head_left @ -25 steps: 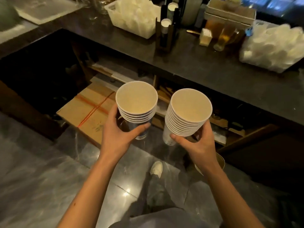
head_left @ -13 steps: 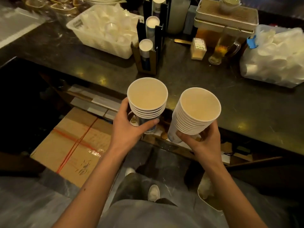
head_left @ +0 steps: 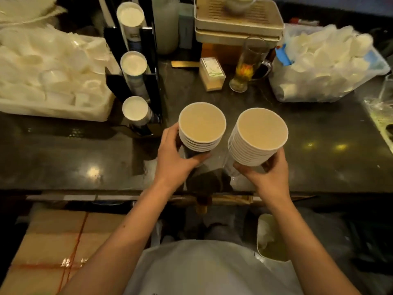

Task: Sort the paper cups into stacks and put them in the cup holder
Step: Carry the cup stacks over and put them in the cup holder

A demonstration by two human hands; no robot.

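Observation:
My left hand (head_left: 173, 161) grips a short stack of paper cups (head_left: 202, 126), mouths up, over the dark counter (head_left: 63, 162). My right hand (head_left: 266, 176) holds a taller stack of paper cups (head_left: 260, 133) just to its right; the two stacks are close but apart. A black cup holder (head_left: 152, 86) stands to the left of my left hand, with three tilted columns of white cups (head_left: 134, 108) in it. The lower parts of both held stacks are hidden by my fingers.
A white bin of lids (head_left: 53, 81) sits left of the holder and a clear bag of lids (head_left: 325, 67) at the right. A glass mug (head_left: 247, 67), a small box (head_left: 211, 73) and stacked trays (head_left: 238, 24) stand behind. A cardboard box (head_left: 59, 248) lies on the floor.
Both hands have carried their stacks up and forward, from above the floor to over the counter. The view has tilted toward the counter and the cup holder has come closer.

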